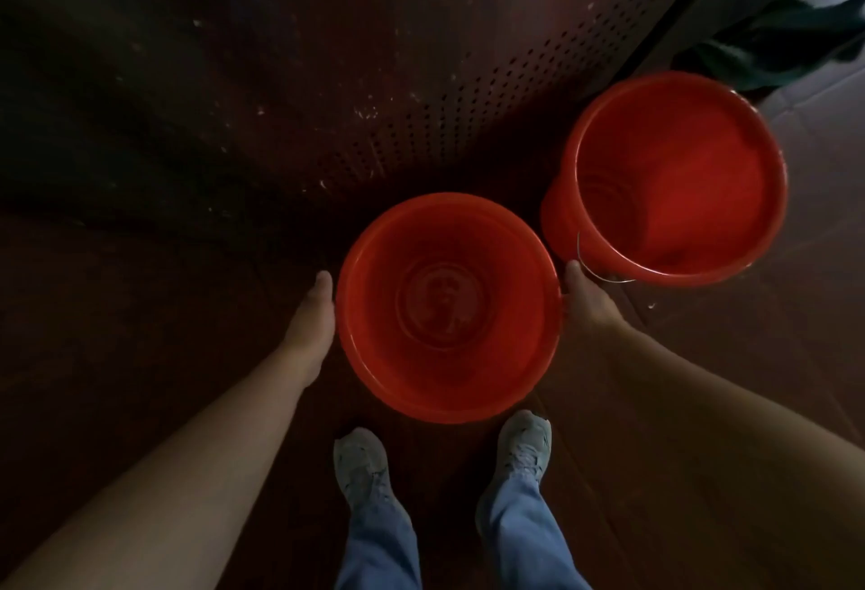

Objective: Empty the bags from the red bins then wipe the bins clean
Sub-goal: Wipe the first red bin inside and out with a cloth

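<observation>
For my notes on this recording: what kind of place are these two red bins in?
Likely a dim indoor service corner or corridor. Signs: the dark tiled floor, the dark perforated panel behind the near red bin and the far red bin, and a dark bag or cloth further back.

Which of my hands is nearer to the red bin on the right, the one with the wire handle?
Right. Your right hand lies between the two bins, close by the wire handle of the far bin; your left hand is across the near bin, on its left side.
</observation>
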`<move>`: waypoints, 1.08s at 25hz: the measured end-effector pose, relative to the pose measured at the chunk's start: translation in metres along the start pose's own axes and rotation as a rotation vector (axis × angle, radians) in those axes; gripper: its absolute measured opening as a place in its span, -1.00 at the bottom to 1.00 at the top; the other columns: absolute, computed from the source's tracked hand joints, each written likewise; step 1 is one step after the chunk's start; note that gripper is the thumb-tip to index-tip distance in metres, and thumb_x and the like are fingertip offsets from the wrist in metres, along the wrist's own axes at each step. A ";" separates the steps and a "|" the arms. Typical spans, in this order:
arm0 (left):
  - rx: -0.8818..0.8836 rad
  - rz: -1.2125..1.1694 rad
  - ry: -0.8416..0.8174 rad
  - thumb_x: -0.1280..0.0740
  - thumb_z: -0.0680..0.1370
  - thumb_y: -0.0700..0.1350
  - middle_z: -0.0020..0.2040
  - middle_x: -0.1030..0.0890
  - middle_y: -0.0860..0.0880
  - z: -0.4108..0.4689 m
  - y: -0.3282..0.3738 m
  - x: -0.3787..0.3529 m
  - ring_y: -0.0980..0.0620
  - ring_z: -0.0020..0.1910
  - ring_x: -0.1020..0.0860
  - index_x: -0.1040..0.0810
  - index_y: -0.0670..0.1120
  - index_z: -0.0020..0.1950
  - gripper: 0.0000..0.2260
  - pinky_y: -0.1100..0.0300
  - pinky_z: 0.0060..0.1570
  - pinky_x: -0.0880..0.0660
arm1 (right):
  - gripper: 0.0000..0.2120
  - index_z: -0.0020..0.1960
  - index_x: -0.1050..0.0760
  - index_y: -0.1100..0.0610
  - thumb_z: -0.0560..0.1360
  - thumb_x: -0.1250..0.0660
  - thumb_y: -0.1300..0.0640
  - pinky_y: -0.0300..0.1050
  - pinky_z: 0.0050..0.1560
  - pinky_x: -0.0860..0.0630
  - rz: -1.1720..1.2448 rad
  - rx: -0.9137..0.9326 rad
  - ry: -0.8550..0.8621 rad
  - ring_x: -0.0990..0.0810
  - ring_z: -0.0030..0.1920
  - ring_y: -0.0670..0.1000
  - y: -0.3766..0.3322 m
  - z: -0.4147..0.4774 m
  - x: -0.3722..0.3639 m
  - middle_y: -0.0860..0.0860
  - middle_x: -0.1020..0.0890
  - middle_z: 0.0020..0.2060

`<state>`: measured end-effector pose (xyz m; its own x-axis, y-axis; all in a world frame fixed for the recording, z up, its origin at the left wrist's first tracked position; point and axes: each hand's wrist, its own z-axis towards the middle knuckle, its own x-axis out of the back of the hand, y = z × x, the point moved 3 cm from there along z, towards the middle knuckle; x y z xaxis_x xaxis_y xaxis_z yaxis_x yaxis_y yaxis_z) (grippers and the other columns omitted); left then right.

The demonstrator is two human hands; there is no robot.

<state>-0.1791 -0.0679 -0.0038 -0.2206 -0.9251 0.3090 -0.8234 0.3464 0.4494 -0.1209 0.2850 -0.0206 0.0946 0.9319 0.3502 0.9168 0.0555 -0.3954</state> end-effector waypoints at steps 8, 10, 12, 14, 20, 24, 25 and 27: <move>0.264 -0.334 -0.052 0.05 0.49 0.53 0.51 -0.36 -0.15 0.020 -0.009 0.020 -0.24 0.49 -0.30 -0.41 0.06 0.49 -0.21 -0.44 0.42 -0.11 | -0.25 0.54 -0.31 0.19 0.63 0.04 -0.37 0.18 0.03 -0.49 0.393 -0.170 -0.099 -0.50 0.29 0.32 0.006 0.001 0.004 0.29 -0.47 0.37; 0.274 -0.335 -0.067 0.05 0.48 0.54 0.52 -0.34 -0.16 0.012 -0.011 0.022 -0.24 0.51 -0.27 -0.44 0.06 0.47 -0.20 -0.47 0.40 -0.08 | -0.22 0.55 -0.31 0.13 0.60 0.05 -0.42 0.31 0.19 -0.47 0.383 -0.184 -0.112 -0.53 0.23 0.30 0.007 -0.007 0.007 0.29 -0.47 0.38; 0.277 -0.358 -0.081 0.04 0.48 0.54 0.53 -0.33 -0.16 -0.003 -0.012 0.024 -0.25 0.51 -0.26 -0.45 0.07 0.47 -0.21 -0.50 0.38 -0.10 | -0.23 0.56 -0.29 0.10 0.60 0.07 -0.42 0.23 0.01 -0.53 0.396 -0.193 -0.119 -0.57 0.08 0.24 0.004 -0.025 0.014 0.28 -0.48 0.36; 0.279 -0.386 -0.084 0.04 0.48 0.54 0.53 -0.31 -0.17 -0.029 -0.006 0.031 -0.26 0.50 -0.27 -0.46 0.09 0.46 -0.23 -0.51 0.36 -0.13 | -0.23 0.57 -0.28 0.09 0.60 0.09 -0.42 0.15 -0.14 -0.51 0.393 -0.192 -0.127 -0.57 0.01 0.20 -0.006 -0.052 0.025 0.26 -0.51 0.32; 0.303 -0.411 -0.096 0.00 0.48 0.54 0.55 -0.26 -0.20 -0.142 0.043 0.069 -0.33 0.50 -0.25 -0.46 0.14 0.45 -0.27 -0.51 0.32 -0.20 | -0.20 0.50 -0.39 0.00 0.53 0.06 -0.51 0.25 0.10 -0.53 0.394 -0.207 -0.201 -0.57 0.18 0.26 -0.050 -0.156 0.083 0.22 -0.56 0.24; 0.301 -0.429 -0.170 -0.02 0.47 0.54 0.54 -0.27 -0.20 -0.238 0.085 0.101 -0.34 0.49 -0.26 -0.43 0.15 0.47 -0.27 -0.48 0.35 -0.19 | -0.27 0.48 -0.39 -0.08 0.53 0.05 -0.50 0.32 0.17 -0.52 0.358 -0.197 -0.237 -0.58 0.18 0.23 -0.093 -0.255 0.133 0.19 -0.58 0.16; 0.292 -0.443 -0.182 -0.03 0.48 0.53 0.53 -0.30 -0.20 -0.261 0.095 0.107 -0.33 0.49 -0.27 -0.43 0.15 0.47 -0.28 -0.49 0.35 -0.19 | -0.28 0.48 -0.39 -0.10 0.53 0.04 -0.51 0.35 0.20 -0.51 0.340 -0.187 -0.241 -0.60 0.14 0.22 -0.102 -0.280 0.147 0.17 -0.60 0.10; 0.241 -0.473 -0.207 -0.02 0.50 0.51 0.46 -0.40 -0.18 -0.307 0.121 0.120 -0.27 0.44 -0.33 -0.45 0.14 0.46 -0.30 -0.48 0.35 -0.21 | -0.28 0.43 -0.43 -0.11 0.50 0.01 -0.53 0.39 0.25 -0.47 0.306 -0.147 -0.248 -0.63 -0.02 0.17 -0.124 -0.328 0.175 0.14 -0.62 -0.10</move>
<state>-0.1445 -0.0895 0.3452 0.1235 -0.9905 -0.0609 -0.9482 -0.1359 0.2871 -0.0906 0.3233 0.3677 0.2915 0.9565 0.0136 0.9082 -0.2723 -0.3177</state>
